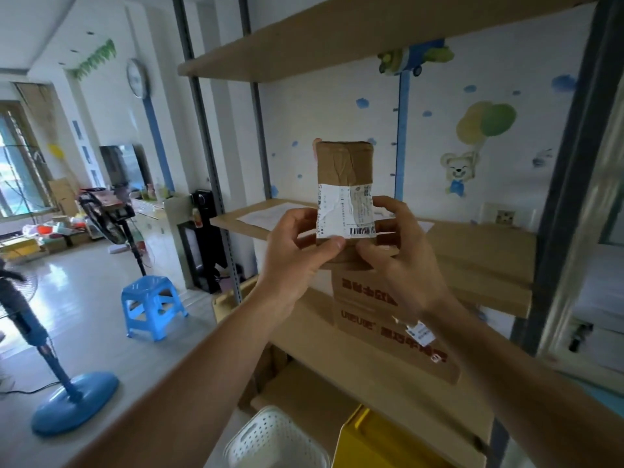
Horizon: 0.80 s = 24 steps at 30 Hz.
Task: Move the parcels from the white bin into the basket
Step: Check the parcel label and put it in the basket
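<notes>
I hold a small brown taped parcel point(344, 170) with a white shipping label upright in front of the shelf unit, at chest height. My left hand point(297, 251) grips its lower left edge, thumb on the label's bottom corner. My right hand point(401, 255) grips the lower right side, fingers curled round it. At the bottom edge of the view sit a white perforated bin point(273, 440) and, to its right, a yellow container point(374, 444). I cannot see inside either one.
A wooden shelf unit point(337, 38) with grey metal posts stands right ahead. A long printed cardboard box point(381, 315) lies on the lower shelf, flat cartons point(479, 258) on the middle one. A blue stool point(152, 305) and a fan with a blue base point(67, 407) stand on the floor at left.
</notes>
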Tool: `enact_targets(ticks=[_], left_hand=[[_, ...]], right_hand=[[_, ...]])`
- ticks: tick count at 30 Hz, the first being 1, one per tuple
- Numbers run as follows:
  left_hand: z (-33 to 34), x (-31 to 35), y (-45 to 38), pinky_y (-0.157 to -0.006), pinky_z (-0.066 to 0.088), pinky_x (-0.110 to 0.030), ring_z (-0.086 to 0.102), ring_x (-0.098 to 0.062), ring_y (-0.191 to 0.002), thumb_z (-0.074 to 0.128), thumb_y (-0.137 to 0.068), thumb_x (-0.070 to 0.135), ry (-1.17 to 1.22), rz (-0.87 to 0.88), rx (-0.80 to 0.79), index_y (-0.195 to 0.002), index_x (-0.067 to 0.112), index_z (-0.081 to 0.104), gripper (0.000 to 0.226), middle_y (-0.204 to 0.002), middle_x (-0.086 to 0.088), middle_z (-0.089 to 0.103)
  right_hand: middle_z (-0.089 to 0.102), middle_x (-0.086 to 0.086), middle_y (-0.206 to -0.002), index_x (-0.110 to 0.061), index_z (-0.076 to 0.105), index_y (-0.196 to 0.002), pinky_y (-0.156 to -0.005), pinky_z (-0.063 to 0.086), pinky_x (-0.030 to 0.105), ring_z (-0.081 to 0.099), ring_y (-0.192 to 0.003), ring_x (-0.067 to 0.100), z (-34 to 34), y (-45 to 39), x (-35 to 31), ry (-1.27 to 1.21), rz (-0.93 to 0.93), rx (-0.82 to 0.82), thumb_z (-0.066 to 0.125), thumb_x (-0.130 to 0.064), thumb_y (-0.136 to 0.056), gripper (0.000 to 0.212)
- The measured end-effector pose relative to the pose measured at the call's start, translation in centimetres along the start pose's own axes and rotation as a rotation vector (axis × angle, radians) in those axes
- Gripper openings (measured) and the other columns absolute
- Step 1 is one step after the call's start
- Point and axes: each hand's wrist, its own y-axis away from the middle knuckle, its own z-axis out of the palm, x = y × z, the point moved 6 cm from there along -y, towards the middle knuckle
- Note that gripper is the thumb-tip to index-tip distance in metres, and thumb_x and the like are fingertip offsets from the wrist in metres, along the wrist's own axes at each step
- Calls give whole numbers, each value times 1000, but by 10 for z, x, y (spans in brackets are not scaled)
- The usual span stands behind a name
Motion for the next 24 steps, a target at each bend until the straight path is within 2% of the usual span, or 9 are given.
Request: enact_targets(ticks=[2,6,10,13,18,21,24], left_hand=[[-6,-8,-14,-93,59,-34,70,-13,-111,82,-83,7,-5,4,8,-119,22,61,44,-119,4,73],[-19,-28,-29,-84,60,-27,70,-8,-108,83,-81,7,-1,-21,22,-122,23,59,50,-120,7,72],[-35,-48,-48,-84,61,-31,70,-11,-109,85,-77,4,51,-80,3,-129,25,56,63,-120,6,72],[-47,-60,-65,-90,61,-37,71,-12,-109,85,-76,4,94,-103,-26,-132,29,57,68,-119,7,73],[-73,-84,-94,-96,58,-48,69,-17,-114,85,-75,11,128,-114,-98,-126,32,61,60,-120,8,73],[-94,-98,-114,-97,58,-45,70,-14,-112,85,-78,11,127,-93,-170,-124,33,61,57,-118,10,74],[-116,-115,-130,-93,60,-37,68,-10,-112,83,-81,11,141,-50,-268,-127,33,59,56,-120,11,72]], right_hand=[[61,-23,-116,-35,42,-148,-76,58,15,62,-104,-9,9,-12,8,-19,4,-11,66,-17,-97,59],[65,-14,-124,-36,43,-147,-83,63,31,64,-107,3,28,-28,21,-11,23,-38,68,-19,-95,60],[60,-27,-119,-40,43,-145,-83,64,37,63,-107,-2,48,-42,31,5,32,-85,70,-22,-94,61],[60,-26,-119,-41,43,-146,-82,64,34,62,-106,-5,63,-51,36,2,36,-76,70,-23,-95,60],[58,-32,-111,-47,41,-141,-73,58,13,59,-104,-14,100,-66,38,71,41,-26,70,-23,-95,59],[56,-33,-109,-48,39,-140,-70,57,12,62,-102,-10,127,-71,40,116,62,36,71,-25,-96,59],[58,-25,-114,-40,41,-147,-67,60,16,63,-105,0,156,-73,45,155,78,101,71,-23,-96,61]])
